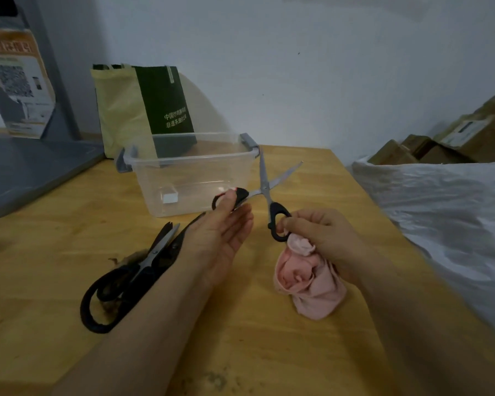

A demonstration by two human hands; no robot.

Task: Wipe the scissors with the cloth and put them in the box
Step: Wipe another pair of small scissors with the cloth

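The scissors (265, 191) are up in the air with the blades spread, just off the near right corner of the box (183, 160) at the far edge of the bench (269, 352). The left hand (223, 232) pinches one handle, and the right hand (323, 232) pinches the other while clutching the bunched pink cloth (309, 281). By my reckoning the wiping is under way or about done, but no pair is in the box yet, and the other scissors (152, 257) lie near the left edge — apparently untouched.

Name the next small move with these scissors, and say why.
Probably slide the pink cloth up onto a blade: the black-handled steel scissors are spread open, one handle in the left hand, one in the right hand, and the cloth hangs below, off the blades.
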